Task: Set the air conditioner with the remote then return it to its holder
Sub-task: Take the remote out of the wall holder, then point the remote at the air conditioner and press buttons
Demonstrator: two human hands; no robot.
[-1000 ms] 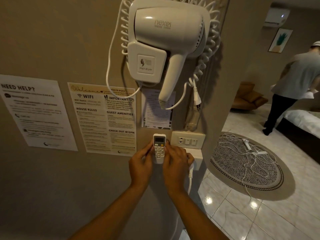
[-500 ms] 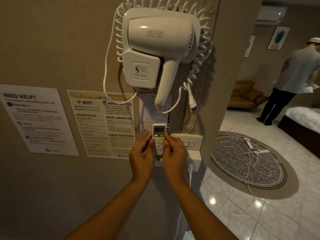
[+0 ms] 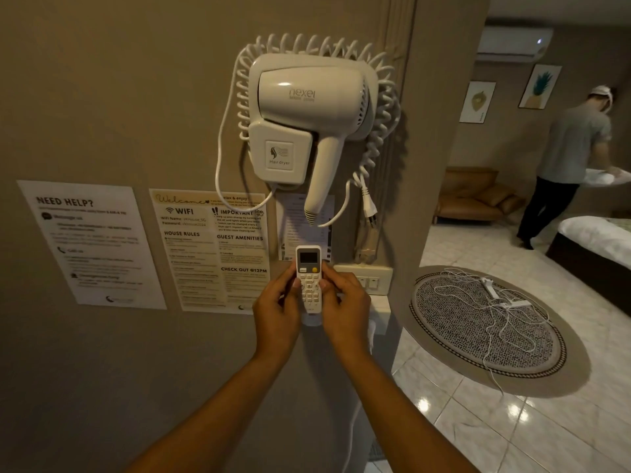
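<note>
A small white remote [image 3: 309, 278] with a dark screen and an orange button stands upright against the beige wall, below the hair dryer. My left hand [image 3: 277, 312] grips its left side and my right hand [image 3: 345, 310] grips its right side, thumbs on the buttons. A white holder [image 3: 311, 321] shows just under the remote's lower end, mostly hidden by my hands. The white air conditioner [image 3: 514, 44] hangs high on the far room's wall at the upper right.
A white wall hair dryer [image 3: 307, 110] with a coiled cord hangs above. Printed notices [image 3: 208, 250] cover the wall at left. A switch plate [image 3: 370, 278] sits right of my hands. Beyond the wall's corner: a round rug [image 3: 485, 326] with cables, a bed [image 3: 601, 244], a person [image 3: 570, 158].
The remote has come slightly up between my hands and the view has tilted upward and right; both hands keep their grip. The person in the far room has shifted a little.
</note>
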